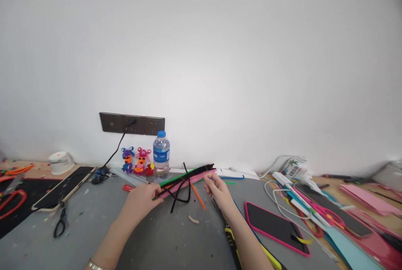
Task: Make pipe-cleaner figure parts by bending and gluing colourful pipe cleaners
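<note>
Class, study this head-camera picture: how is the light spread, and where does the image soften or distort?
Head view: the wall is brightest around its middle, with the top right corner darkest; head view: the pink sheets towards the right edge look stretched and soft, while the bundle of coloured strips looks clearer; head view: the bottle's fine print is unreadable.
</note>
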Motion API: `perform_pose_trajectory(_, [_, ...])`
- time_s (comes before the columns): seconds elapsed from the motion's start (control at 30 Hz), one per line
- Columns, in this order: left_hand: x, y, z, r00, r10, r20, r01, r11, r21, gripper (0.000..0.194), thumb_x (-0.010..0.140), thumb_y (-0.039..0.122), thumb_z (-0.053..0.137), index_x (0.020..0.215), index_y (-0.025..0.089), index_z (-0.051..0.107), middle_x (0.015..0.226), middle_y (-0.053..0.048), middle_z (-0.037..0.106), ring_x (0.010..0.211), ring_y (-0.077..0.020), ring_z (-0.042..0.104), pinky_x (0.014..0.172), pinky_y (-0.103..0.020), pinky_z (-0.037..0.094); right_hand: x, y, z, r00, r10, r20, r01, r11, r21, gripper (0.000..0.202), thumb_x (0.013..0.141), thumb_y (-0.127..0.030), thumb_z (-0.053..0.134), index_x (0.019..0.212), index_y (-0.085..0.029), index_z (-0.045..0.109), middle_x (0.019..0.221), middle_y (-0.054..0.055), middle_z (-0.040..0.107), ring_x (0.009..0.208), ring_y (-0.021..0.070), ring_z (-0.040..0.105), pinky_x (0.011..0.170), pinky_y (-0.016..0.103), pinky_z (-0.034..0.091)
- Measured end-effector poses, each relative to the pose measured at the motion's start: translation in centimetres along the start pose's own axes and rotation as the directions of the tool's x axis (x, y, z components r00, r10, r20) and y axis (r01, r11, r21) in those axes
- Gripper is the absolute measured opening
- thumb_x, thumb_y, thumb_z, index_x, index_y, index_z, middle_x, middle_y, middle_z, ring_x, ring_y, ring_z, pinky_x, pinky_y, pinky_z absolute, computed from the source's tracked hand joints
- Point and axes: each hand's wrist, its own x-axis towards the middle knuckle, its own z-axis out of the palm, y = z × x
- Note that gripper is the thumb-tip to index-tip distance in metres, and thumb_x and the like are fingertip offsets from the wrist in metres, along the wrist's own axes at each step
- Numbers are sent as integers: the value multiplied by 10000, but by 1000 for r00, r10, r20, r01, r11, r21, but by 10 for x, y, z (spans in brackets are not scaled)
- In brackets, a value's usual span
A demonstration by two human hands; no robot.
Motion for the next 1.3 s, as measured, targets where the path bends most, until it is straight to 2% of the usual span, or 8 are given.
perform_pose_trajectory(0.37, [4,7,2,1000,18,17,-18,999,45,218,864,277,553,749,193,718,730,-58,701,731,-240,649,587,-266,342,0,-7,-3,1000,-13,12,14,1000,-19,487,714,-667,633,775,-196,525,478,-84,422,423,95,334,453,226,279])
perform_pose_trajectory(0.57, [3,7,1,989,82,-122,-77,996,46,167,877,229,558,857,193,720,922,-71,665,875,-243,635,741,-302,398,-2,-12,-5,999,-36,21,37,998,-45,463,747,-654,604,791,-202,509,503,-77,424,444,103,348,461,225,295])
perform_pose_trajectory(0.77, [4,11,13,995,70,-78,-64,995,72,164,827,118,587,940,197,677,997,-67,660,933,-259,617,772,-331,409,-2,-6,-4,998,-39,41,43,995,-93,418,788,-615,571,812,-202,511,516,-76,418,447,109,348,461,227,284])
perform_pose_trajectory(0.9, [5,10,15,995,53,-88,-47,997,68,135,841,130,586,924,192,672,967,-67,673,928,-254,619,751,-316,412,-10,-5,5,992,-103,74,123,929,-348,271,866,-475,514,833,-206,533,538,-65,418,484,140,407,504,247,328])
perform_pose_trajectory(1.0, [5,10,14,996,44,-74,-38,997,73,131,871,184,566,871,211,694,948,-63,692,919,-260,629,758,-326,410,-20,-11,13,960,-179,217,275,759,-590,132,883,-272,492,938,-204,590,751,27,596,705,206,560,671,305,439])
perform_pose_trajectory(1.07, [4,11,12,997,41,-67,-35,995,90,155,871,174,550,880,219,698,951,-62,705,917,-266,637,764,-337,411,-26,-15,19,918,-196,344,379,688,-619,229,843,-167,521,1044,-224,615,1031,84,637,975,247,579,854,356,450])
perform_pose_trajectory(1.2, [2,16,13,998,39,-49,-33,993,115,207,844,114,530,937,207,689,943,-73,718,922,-270,649,773,-344,420,-34,-22,28,845,-52,531,431,655,-621,337,813,-137,573,1099,-294,661,1366,70,512,1280,280,436,1056,463,340])
perform_pose_trajectory(1.3, [3,19,17,998,43,-51,-37,991,127,273,823,83,519,1006,210,675,1003,-84,706,977,-275,638,802,-355,424,-37,-24,31,817,72,572,397,649,-649,325,795,-188,628,1084,-322,691,1469,52,419,1365,306,344,1104,521,264])
